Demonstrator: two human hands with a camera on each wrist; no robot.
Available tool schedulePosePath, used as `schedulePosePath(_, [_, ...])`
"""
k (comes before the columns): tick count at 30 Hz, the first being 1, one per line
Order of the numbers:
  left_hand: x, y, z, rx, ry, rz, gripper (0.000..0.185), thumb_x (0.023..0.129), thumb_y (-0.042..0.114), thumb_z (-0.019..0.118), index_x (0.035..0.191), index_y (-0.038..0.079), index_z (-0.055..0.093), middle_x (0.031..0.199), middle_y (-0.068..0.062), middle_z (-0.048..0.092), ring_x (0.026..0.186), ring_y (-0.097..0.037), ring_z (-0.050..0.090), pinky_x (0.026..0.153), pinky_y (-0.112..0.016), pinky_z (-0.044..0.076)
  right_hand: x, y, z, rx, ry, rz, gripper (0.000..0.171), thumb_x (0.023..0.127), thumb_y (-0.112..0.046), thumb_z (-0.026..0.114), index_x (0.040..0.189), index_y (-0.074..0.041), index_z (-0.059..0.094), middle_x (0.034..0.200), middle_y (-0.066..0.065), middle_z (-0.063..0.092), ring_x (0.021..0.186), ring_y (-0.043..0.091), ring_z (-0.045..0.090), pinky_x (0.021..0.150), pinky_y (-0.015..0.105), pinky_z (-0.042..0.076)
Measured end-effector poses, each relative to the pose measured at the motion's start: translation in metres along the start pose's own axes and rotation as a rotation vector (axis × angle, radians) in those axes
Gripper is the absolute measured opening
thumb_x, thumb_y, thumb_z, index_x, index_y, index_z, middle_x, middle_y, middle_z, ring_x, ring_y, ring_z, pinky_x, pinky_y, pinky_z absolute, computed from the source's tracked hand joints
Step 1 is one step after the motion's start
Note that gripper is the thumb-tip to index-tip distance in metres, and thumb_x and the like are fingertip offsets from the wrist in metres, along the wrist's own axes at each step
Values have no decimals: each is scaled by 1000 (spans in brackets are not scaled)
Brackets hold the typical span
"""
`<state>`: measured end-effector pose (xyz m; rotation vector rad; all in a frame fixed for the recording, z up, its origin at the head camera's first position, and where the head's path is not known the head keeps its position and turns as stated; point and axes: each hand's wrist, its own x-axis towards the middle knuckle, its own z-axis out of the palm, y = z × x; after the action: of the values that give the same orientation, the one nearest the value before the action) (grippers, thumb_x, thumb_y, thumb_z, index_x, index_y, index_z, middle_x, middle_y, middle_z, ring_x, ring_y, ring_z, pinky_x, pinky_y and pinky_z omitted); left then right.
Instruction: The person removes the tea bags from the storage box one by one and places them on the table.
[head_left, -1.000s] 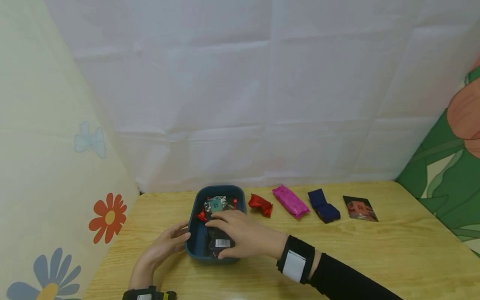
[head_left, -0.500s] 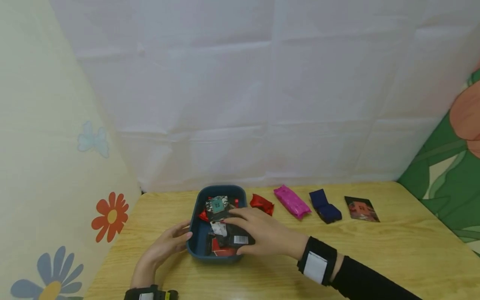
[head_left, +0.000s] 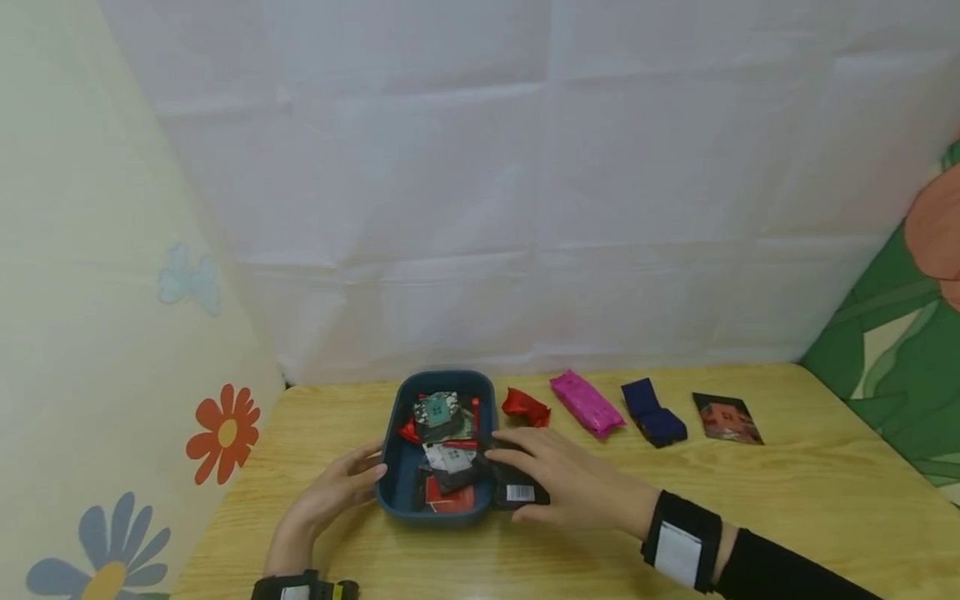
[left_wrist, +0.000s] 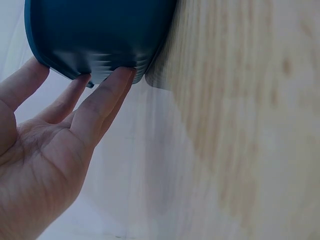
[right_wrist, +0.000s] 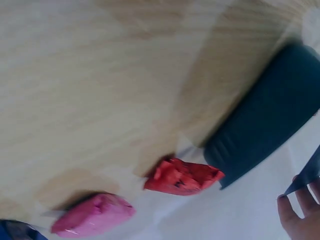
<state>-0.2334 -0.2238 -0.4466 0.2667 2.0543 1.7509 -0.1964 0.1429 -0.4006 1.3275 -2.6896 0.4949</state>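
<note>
A dark blue tray (head_left: 392,475) sits on the wooden table (head_left: 787,500), with several small packets inside in red, black and green. My left hand (head_left: 360,479) lies flat beside it, straight fingers (left_wrist: 107,90) touching the left wall of the tray (left_wrist: 100,35). Just outside the tray's right rim, my right hand (head_left: 528,475) grips a black packet with a white barcode (head_left: 517,492), low over the table. In the right wrist view only a fingertip (right_wrist: 292,220) and a dark packet corner (right_wrist: 307,172) show beside the tray (right_wrist: 265,135).
A row of packets lies right of the tray: a red one (head_left: 525,407), a pink one (head_left: 587,403), a navy one (head_left: 652,414) and a dark picture packet (head_left: 727,417). A white sheet hangs behind, with flowered panels on both sides.
My right hand has moved right, out of the tray and past its right rim, carrying the black barcode packet. The left hand has stayed against the tray.
</note>
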Motion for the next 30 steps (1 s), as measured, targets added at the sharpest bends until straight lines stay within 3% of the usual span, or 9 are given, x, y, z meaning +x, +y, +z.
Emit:
schedulePosePath(11, [1,1,0,3,-7,17,68,102,23,57,151,-10,24,148,-38,32,130,-43,46,102,-51,45,-19,18,13,-4,5,58,77,86,-46,75,152,-24,40,158,1,32,138,24,38,109,49,38])
schedulePosePath(18, [2,1,1,11,-10,17,68,102,22,57,151,-11,23,148,-39,32,130,-43,47,102,-50,46,-25,31,20,-39,16,16,78,86,-42,77,150,-18,41,157,7,32,136,28,41,107,52,39])
schedulePosePath(30, [1,-2,0,-1,-8,11,68,102,22,57,151,-11,23,148,-39,31,129,-44,47,102,-51,45,-10,45,26,-9,-154,151,74,89,-47,72,148,-12,44,153,14,39,138,33,38,112,53,33])
